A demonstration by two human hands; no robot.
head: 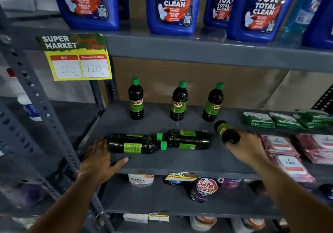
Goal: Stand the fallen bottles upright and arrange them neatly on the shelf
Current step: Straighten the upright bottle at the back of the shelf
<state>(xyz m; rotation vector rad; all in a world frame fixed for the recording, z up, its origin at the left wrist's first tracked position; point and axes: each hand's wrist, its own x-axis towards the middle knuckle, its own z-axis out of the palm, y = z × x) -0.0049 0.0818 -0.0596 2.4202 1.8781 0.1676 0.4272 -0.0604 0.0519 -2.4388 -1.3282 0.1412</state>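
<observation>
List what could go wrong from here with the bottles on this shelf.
1. The two fallen bottles, the left one and the one behind it, lie near the shelf's front edge; a nudge from the left hand might roll one off.
2. The right hand grips a tilted bottle close to the rightmost upright bottle; swinging it up could topple that one.

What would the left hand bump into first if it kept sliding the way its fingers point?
Probably the nearest fallen bottle. The left hand lies flat on the shelf, fingers pointing at that bottle's base, almost touching it. Whether they touch is unclear.
</observation>
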